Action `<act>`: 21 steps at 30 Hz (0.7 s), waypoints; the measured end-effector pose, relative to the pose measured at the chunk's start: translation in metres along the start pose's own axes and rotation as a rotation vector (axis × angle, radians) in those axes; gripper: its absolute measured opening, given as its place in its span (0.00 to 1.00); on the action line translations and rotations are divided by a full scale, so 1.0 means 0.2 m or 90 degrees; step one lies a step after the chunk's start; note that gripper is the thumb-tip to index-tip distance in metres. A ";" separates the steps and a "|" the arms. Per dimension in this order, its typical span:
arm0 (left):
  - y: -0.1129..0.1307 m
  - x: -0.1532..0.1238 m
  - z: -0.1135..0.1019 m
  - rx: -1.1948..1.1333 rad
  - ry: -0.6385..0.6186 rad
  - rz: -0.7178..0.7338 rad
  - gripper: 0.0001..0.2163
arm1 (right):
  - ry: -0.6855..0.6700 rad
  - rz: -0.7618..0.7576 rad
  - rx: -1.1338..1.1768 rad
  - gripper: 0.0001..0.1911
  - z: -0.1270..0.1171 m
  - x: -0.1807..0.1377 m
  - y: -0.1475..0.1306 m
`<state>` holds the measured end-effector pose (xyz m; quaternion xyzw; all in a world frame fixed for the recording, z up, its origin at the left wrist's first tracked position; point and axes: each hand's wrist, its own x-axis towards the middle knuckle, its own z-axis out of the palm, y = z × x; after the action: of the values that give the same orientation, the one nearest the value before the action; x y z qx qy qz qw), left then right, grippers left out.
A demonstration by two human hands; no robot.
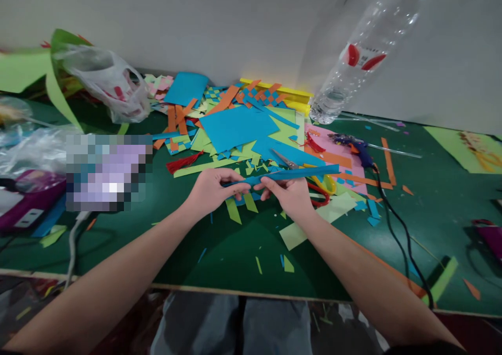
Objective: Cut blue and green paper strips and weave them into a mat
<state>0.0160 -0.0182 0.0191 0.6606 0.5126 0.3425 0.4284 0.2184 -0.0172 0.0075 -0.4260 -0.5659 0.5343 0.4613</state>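
Both hands pinch a long blue paper strip (301, 174) held across in front of me, above the green table. My left hand (215, 190) grips its left end between thumb and fingers. Close beside it, my right hand (288, 192) has its thumb on the strip, and the strip's free end reaches out to the right. Scissors with red and yellow handles (329, 185) lie just behind and beside my right hand, partly hidden by the strip. Beyond the hands lie blue paper sheets (239, 127) and a red tassel (183, 162).
A clear plastic bottle (364, 57) stands at the back right, near a glue gun (355, 148) whose black cord (396, 224) runs to the front edge. On the left are a blurred-out phone (112, 174) and a plastic bag holding a cup (113, 86). Paper scraps litter the table (157, 250).
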 end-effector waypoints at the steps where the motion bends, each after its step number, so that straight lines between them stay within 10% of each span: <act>1: 0.00 0.00 0.00 0.003 0.001 0.002 0.10 | 0.003 0.001 0.002 0.13 0.00 0.00 0.00; 21: -0.01 0.01 0.00 0.013 -0.003 0.010 0.12 | 0.002 0.000 0.021 0.13 -0.03 0.01 0.00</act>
<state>0.0143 -0.0166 0.0168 0.6697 0.5099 0.3391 0.4203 0.2238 -0.0131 0.0072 -0.4190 -0.5565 0.5430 0.4690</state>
